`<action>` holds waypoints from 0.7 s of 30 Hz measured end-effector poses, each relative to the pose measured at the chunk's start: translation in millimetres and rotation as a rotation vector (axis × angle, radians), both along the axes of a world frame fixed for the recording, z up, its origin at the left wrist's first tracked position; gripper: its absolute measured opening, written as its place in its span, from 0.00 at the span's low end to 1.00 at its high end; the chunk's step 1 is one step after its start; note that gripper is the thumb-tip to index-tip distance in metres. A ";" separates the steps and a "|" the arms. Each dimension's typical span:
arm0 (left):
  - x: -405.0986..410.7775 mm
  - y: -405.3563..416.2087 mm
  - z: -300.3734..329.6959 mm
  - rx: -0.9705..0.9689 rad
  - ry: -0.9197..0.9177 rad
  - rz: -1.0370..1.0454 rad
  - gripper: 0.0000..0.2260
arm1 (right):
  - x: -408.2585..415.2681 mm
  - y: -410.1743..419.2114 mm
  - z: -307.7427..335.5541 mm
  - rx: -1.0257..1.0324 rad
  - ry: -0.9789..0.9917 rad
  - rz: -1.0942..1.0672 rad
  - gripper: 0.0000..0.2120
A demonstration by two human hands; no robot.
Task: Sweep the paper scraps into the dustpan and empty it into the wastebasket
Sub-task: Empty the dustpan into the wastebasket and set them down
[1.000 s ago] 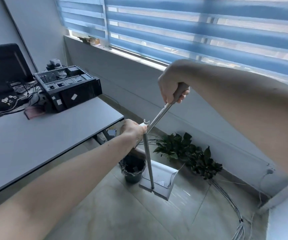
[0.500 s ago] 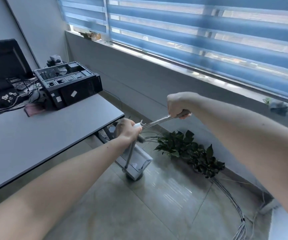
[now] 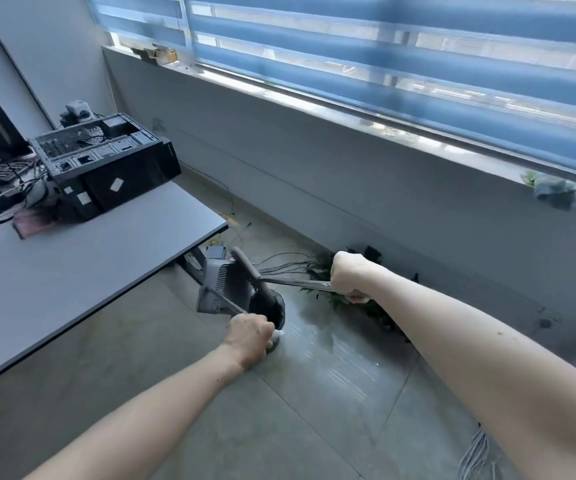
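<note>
The grey dustpan (image 3: 222,285) is tipped up on edge over the dark wastebasket (image 3: 277,308), which is mostly hidden behind it. My left hand (image 3: 250,336) grips the end of the dustpan's thin handle, low and near the basket. My right hand (image 3: 350,277) grips the broom handle (image 3: 293,282), which runs almost level to the left. The dark broom head (image 3: 251,271) lies across the dustpan's mouth above the basket. No paper scraps show.
A grey desk (image 3: 106,265) ends just left of the basket, with an open computer case (image 3: 106,168) on it. A leafy plant (image 3: 366,306) and loose cables (image 3: 279,265) sit along the wall behind. More cables (image 3: 477,455) lie at the lower right.
The dustpan went from standing on the floor beside the basket to tipped over it. Both hands dropped lower, and the broom handle swung down to nearly level.
</note>
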State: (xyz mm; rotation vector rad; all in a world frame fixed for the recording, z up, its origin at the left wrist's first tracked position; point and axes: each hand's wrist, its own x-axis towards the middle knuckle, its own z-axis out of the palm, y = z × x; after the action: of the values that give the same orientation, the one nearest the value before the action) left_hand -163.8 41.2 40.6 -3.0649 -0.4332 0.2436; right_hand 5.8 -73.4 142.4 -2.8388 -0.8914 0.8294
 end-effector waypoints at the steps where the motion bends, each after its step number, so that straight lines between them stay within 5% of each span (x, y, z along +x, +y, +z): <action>1: -3.5 -6.8 -8.0 0.023 0.039 -0.059 0.09 | -0.2 -2.5 -5.6 -0.012 0.013 -0.010 0.13; 8: -18.7 -35.2 -46.5 0.109 0.352 -0.248 0.08 | 4.8 -16.0 -25.6 -0.025 0.017 -0.048 0.13; 21: -4.9 -32.5 -46.4 0.157 0.284 -0.272 0.15 | 6.1 -18.2 -10.1 -0.067 -0.014 -0.040 0.13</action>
State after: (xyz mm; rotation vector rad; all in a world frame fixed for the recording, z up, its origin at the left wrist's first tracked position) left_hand -168.8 8.7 -5.8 -2.8297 -0.0201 0.5891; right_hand 11.9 -91.6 132.3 -2.9125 -0.8207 0.8518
